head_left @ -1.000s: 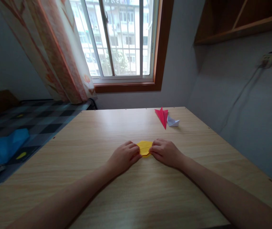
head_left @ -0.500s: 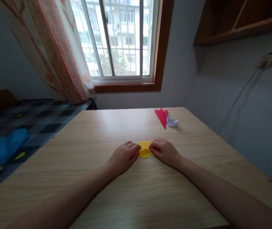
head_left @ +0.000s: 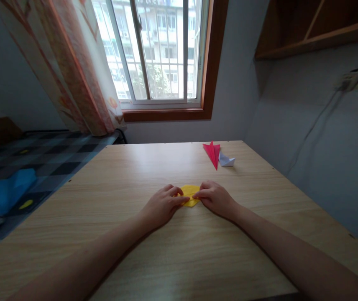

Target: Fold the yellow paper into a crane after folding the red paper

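On the wooden table (head_left: 154, 259), the yellow folded paper (head_left: 190, 195) is the landmark: it lies flat near the middle of the tabletop, well short of the window (head_left: 157, 50).

To its left, the left hand (head_left: 162, 205) rests palm down, fingers held close together, their tips pressing on the paper's left edge. To its right, the right hand (head_left: 217, 198) does the same from the other side, fingers together and tips laid over the right edge, so that only a small patch of yellow shows between the two hands (whether either thumb is under a flap cannot be told).

By my judgement the step in hand is flattening or setting a crease in a small, already much-folded piece. The next move calls for firm, even pressure along the fold line while one hand pins the paper so it does not slide on the smooth wood.

Beyond the paper and to its right lie a red paper plane (head_left: 213, 153) and, touching it, a white paper boat (head_left: 227, 159).
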Demonstrator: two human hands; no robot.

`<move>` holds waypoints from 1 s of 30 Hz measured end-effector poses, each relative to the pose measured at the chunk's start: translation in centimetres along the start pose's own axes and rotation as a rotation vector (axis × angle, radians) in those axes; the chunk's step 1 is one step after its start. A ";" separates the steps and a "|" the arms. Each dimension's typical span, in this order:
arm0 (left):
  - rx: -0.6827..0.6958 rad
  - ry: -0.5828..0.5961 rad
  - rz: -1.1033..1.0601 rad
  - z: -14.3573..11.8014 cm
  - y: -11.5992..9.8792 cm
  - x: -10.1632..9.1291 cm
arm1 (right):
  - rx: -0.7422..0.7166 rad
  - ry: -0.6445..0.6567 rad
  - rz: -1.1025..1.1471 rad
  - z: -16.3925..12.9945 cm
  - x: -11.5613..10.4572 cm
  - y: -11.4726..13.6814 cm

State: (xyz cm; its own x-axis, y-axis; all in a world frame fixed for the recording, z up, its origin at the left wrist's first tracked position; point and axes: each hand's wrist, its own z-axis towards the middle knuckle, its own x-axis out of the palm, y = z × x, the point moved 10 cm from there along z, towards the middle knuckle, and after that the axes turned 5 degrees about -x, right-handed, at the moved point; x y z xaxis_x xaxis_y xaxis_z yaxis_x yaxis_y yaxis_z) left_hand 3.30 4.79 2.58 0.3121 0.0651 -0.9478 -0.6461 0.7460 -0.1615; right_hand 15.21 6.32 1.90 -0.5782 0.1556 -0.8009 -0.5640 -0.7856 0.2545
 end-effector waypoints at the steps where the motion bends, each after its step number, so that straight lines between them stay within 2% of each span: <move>1: 0.001 -0.001 -0.001 0.0 0.0 0.0 | -0.015 0.011 -0.009 0.0 0.0 0.2; 10: -0.001 0.004 -0.009 0.1 0.1 0.0 | -0.094 0.116 -0.089 0.1 -0.3 1.7; 13: 0.000 0.006 -0.002 0.1 0.2 -0.2 | -0.080 0.121 -0.073 0.1 -0.3 1.5; 22: 0.123 0.028 0.090 -0.6 -0.6 -0.7 | -0.059 0.133 0.072 -0.2 -0.9 0.5; 30: 0.135 -0.007 0.016 -0.6 0.2 -0.7 | -0.070 0.123 0.129 -0.3 -1.1 -0.1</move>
State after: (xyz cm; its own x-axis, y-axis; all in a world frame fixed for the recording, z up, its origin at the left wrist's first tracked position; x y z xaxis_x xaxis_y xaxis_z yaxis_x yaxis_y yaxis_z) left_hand 2.53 4.48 3.04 0.3074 0.0818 -0.9480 -0.5517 0.8271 -0.1076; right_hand 16.08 6.07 2.61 -0.5640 -0.0201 -0.8255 -0.4447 -0.8349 0.3242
